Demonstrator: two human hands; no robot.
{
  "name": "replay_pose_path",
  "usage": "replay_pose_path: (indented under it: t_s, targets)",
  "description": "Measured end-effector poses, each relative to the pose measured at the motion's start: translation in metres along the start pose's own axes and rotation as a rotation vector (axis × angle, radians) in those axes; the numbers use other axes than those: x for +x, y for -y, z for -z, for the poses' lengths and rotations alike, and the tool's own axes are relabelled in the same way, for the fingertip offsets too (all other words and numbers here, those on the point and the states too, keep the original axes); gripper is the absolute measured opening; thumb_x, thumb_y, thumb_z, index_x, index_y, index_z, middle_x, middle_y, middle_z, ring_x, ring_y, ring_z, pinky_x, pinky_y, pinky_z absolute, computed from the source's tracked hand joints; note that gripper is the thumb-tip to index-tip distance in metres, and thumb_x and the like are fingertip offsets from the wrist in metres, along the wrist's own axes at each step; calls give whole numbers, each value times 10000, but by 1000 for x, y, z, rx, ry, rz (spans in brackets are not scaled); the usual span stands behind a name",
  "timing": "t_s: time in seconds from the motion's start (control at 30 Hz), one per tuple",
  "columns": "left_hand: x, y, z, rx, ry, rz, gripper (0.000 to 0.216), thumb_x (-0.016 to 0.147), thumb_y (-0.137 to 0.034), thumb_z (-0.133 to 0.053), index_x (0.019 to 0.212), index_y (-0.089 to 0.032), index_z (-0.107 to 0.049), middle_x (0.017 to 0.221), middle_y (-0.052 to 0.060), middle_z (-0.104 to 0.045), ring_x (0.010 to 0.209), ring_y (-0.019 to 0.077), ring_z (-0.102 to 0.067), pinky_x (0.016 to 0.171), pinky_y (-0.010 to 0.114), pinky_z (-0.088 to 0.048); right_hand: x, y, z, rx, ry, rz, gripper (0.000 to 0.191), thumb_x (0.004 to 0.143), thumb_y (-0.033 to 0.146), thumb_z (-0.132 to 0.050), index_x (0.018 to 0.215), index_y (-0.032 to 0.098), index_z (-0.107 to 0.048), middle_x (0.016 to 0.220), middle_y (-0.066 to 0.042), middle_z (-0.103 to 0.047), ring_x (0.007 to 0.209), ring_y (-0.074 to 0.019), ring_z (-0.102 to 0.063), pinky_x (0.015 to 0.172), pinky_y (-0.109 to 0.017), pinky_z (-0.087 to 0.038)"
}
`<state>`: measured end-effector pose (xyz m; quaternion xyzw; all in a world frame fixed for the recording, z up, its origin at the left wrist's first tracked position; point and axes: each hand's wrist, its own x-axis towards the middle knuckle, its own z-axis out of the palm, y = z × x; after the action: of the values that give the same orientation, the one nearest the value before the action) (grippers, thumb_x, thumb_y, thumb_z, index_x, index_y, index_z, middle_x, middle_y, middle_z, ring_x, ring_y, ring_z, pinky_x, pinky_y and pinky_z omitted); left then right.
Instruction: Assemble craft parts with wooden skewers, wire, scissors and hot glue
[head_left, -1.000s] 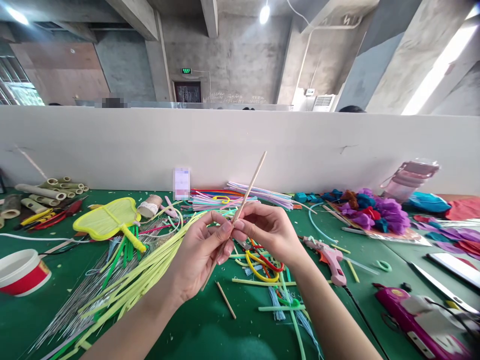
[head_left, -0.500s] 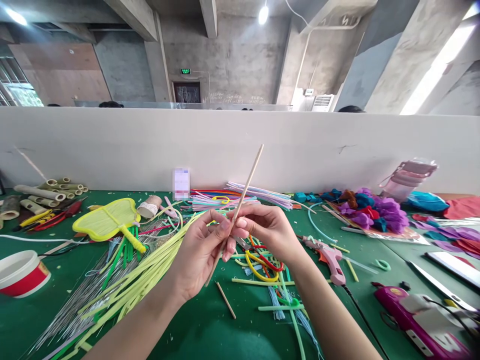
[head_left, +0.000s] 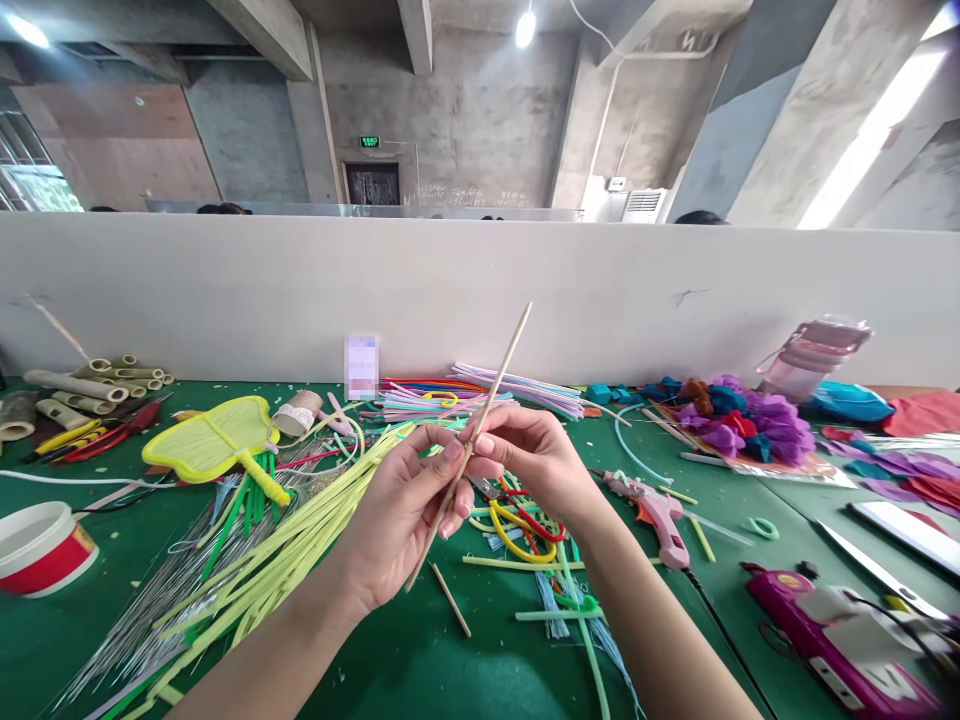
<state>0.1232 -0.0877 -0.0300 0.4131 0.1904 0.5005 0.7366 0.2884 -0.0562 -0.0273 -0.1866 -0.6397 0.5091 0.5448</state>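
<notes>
A thin wooden stick (head_left: 504, 368) slants up and to the right between my two hands, above the green table. My left hand (head_left: 409, 500) pinches it between thumb and fingers near its middle. Thumb and fingertips of my right hand (head_left: 529, 450) close on the same stretch of the stick, touching the left fingers. Its lower end comes out beneath my left palm. On the table below lies a short piece of stick (head_left: 451, 601). Red-and-yellow-handled scissors (head_left: 517, 535) sit behind my right hand, their blades partly hidden.
Yellow-green strips (head_left: 300, 540) and thin wires lie left, beside a yellow fan-shaped piece (head_left: 214, 440) and a paper cup (head_left: 45, 548). A pink glue gun (head_left: 656, 515), purple power strip (head_left: 810, 640) and crepe-paper flowers (head_left: 765, 425) are on the right. A white partition (head_left: 480, 290) stands behind.
The stick has slid or tilted slightly, its top a little lower and further right, and its lower end shows more below my left hand. Both hands stay nearly in place.
</notes>
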Motion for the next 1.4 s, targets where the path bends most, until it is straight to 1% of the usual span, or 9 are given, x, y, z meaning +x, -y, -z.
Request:
replay_pose_path:
  t_s: [0.17, 0.33, 0.43, 0.53, 0.67, 0.8, 1.1, 1.27, 1.4]
  targets:
    - [-2, -1, 0, -46, 37, 14, 172, 879, -127, -714, 996, -137, -589, 841, 62, -725, 574, 37, -572, 475, 93, -440, 0, 2, 0, 6, 14, 26, 74, 843, 277, -770, 836, 209, -743, 817, -8, -685, 743, -119, -630, 691, -249, -528]
    - [-1, 5, 1, -60, 1, -40, 197, 862, -119, -732, 867, -157, -539, 770, 35, -717, 548, 33, -559, 466, 89, -429, -1, 1, -5, 14, 33, 20, 136, 852, 318, -760, 843, 191, -711, 747, 3, -640, 637, -108, -595, 621, -244, -509]
    - [1, 7, 1, -63, -10, -64, 221, 865, -123, -732, 835, -159, -516, 769, 29, -716, 552, 32, -559, 475, 91, -439, -1, -2, -7, -1, -6, 32, 143, 854, 334, -757, 841, 197, -718, 698, 8, -637, 611, -112, -589, 610, -249, -510]
    - [1, 5, 2, -57, 1, -83, 223, 862, -133, -738, 859, -161, -517, 778, 38, -724, 551, 38, -565, 465, 92, -438, 0, -3, -7, -26, -50, 52, 113, 834, 327, -774, 828, 216, -752, 724, -5, -682, 674, -134, -627, 674, -272, -534]
    - [-1, 0, 1, -42, 36, -79, 216, 872, -166, -734, 905, -168, -521, 793, 50, -736, 541, 50, -578, 456, 105, -444, -1, -2, -6, 34, -24, 12, 158, 829, 350, -779, 945, 244, -790, 909, -37, -753, 846, -172, -685, 819, -323, -548]
    - [-2, 0, 0, -27, 52, -69, 212, 886, -206, -727, 895, -174, -518, 799, 38, -734, 517, 45, -568, 444, 110, -433, -2, 0, -5, 127, -30, -31, 135, 832, 306, -781, 951, 243, -788, 870, -17, -749, 786, -139, -672, 759, -274, -540]
    - [0, 4, -1, -9, 43, -52, 228, 897, -221, -719, 898, -179, -494, 802, 26, -733, 479, 16, -528, 426, 88, -375, -2, -2, -9, 127, -23, -15, 88, 854, 292, -756, 853, 204, -756, 813, -5, -660, 721, -106, -596, 657, -217, -494]
    - [1, 6, -1, 48, 29, -92, 243, 880, -285, -738, 925, -172, -527, 815, 42, -733, 544, 55, -581, 460, 128, -440, -1, -1, -11, 111, -48, -8, 120, 862, 305, -749, 848, 187, -732, 775, 4, -630, 661, -88, -564, 609, -202, -479]
    - [1, 8, 0, 181, -37, -155, 256, 836, -277, -781, 925, -159, -573, 801, 43, -728, 641, 108, -650, 546, 189, -527, -1, -1, -8, 90, -103, -20, 128, 846, 325, -762, 829, 204, -723, 737, 14, -637, 599, -94, -560, 554, -216, -480]
